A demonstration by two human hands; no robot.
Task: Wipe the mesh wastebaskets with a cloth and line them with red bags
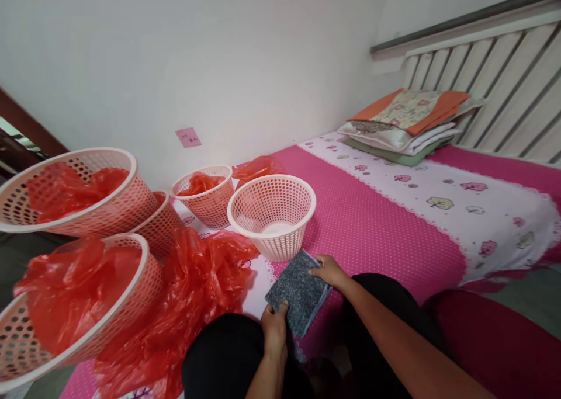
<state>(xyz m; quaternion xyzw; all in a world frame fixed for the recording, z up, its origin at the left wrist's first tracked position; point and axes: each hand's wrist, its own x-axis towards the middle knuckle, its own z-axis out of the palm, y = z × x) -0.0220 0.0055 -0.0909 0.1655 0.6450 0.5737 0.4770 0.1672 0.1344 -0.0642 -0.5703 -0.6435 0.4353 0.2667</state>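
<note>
A folded dark grey speckled cloth (297, 292) is held between my two hands, above my lap at the bed's edge. My left hand (275, 324) grips its lower left side, thumb on top. At its upper right corner, my right hand (328, 271) pinches the edge, with the fingers underneath hidden. Just beyond the cloth stands a pale pink plastic basket (280, 247), upright, with only its white bottom showing inside. Crumpled red plastic bags (188, 294) lie to the left of my left hand.
Several more pink baskets (146, 270) with red bags in them crowd the left side. A small basket (210, 203) stands by the wall. Folded fabrics (403, 124) are stacked at the far right on the pink bedspread (372, 235). A pink note (188, 137) sticks to the wall.
</note>
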